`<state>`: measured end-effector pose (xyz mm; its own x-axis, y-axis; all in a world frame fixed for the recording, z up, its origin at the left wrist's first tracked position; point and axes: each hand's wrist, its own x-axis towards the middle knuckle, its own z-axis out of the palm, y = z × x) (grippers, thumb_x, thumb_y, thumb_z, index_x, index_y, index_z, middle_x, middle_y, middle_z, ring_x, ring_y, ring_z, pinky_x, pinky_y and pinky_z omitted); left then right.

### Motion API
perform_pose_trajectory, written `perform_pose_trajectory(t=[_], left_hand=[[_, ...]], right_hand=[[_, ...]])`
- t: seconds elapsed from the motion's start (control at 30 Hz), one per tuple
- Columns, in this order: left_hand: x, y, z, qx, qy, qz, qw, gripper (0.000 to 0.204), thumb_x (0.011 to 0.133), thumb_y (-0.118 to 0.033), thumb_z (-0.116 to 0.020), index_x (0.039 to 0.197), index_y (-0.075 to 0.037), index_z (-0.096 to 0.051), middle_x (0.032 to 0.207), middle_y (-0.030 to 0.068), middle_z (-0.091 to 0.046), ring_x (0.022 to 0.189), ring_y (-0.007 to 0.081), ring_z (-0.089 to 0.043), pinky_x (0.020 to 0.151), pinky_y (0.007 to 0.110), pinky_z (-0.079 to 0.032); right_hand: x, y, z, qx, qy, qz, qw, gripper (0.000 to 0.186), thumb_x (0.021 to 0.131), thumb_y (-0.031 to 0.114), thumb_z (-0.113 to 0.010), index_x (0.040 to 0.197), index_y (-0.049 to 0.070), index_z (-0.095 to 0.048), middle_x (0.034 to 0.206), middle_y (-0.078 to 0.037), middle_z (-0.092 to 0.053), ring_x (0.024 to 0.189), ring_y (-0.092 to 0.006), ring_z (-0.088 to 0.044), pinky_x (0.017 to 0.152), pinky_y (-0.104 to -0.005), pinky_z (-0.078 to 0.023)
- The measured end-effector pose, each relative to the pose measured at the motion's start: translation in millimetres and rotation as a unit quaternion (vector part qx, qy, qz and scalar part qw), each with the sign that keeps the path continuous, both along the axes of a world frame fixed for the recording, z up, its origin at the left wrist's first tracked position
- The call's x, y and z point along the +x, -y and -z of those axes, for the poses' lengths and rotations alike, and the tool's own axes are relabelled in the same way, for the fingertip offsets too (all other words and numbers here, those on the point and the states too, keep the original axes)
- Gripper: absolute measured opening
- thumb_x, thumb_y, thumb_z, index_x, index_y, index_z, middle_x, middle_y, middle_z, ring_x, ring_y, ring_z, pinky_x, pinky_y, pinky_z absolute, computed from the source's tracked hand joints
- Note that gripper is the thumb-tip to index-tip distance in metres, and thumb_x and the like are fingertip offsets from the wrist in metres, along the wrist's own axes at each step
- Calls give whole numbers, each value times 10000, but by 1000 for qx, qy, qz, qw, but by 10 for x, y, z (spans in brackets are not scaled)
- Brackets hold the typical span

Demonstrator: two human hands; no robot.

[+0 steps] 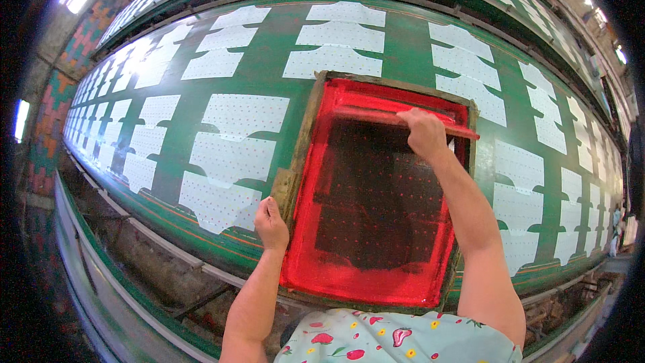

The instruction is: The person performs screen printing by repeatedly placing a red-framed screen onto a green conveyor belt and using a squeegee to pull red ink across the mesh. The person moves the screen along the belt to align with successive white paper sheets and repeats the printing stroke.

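The right hand [426,136] is closed over a red squeegee [366,115], knuckles up, on the far part of a wooden screen-printing frame [308,136]. The squeegee lies crosswise, most of its length to the left of that hand, its right end at the frame's right rail. The left hand [271,226] is curled narrow, thumb up, at the frame's left rail, just below a small wooden block [285,187]; whether its fingers grip the rail cannot be told.

Between the two hands lies the dark mesh [376,188], bordered by wet-looking red ink [363,286] that spreads widest on the near side. Beneath the frame runs a long green printing table [408,47]. White dotted fabric pieces [225,203] lie in rows left of the left hand, beyond the right hand and to its right. Nearest the body, below both hands, is a pale fruit-print garment [396,341].
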<state>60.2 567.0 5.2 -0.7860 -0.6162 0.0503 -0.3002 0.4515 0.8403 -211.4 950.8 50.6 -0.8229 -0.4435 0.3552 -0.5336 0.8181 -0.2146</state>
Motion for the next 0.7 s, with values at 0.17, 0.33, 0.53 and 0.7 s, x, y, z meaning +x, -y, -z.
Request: perform_pose_trajectory(t=[0.17, 0.33, 0.53, 0.7], left_hand=[[5, -8, -16, -6, -15, 7, 1000, 429, 1188, -375, -580, 1123, 30, -705, 867, 109, -655, 838, 211, -616, 796, 393, -513], [-9, 3, -21, -19, -13, 10, 1000, 438, 1175, -396, -605, 1143, 25, -722, 936, 151, -729, 878, 251, -672, 819, 410, -531], [-14, -18, -56, -9, -8, 13, 1000, 455, 1170, -421, -611, 1164, 16, -735, 965, 162, -753, 901, 278, -704, 832, 422, -541], [-20, 4, -30, -20, -26, 16, 999, 477, 1176, -441, -599, 1168, 17, -734, 950, 151, -742, 883, 253, -692, 823, 404, -538]], right_hand=[[-444, 173, -42, 17, -3, 49, 999, 444, 879, -54, -628, 1250, 106, -811, 1152, -148, -773, 1133, -379, -746, 985, -502, -602], [-689, 379, 62, 31, -3, 30, 999, 381, 947, 21, -636, 1261, 139, -815, 1159, -143, -771, 1114, -363, -759, 974, -502, -615], [-938, 389, -62, 93, 109, -18, 990, 482, 899, 17, -658, 1339, 161, -793, 1270, -132, -784, 1241, -360, -740, 1063, -508, -604], [-859, 392, -294, 141, 186, -119, 965, 504, 873, 52, -702, 1342, 210, -796, 1243, -109, -803, 1242, -361, -741, 1063, -511, -601]])
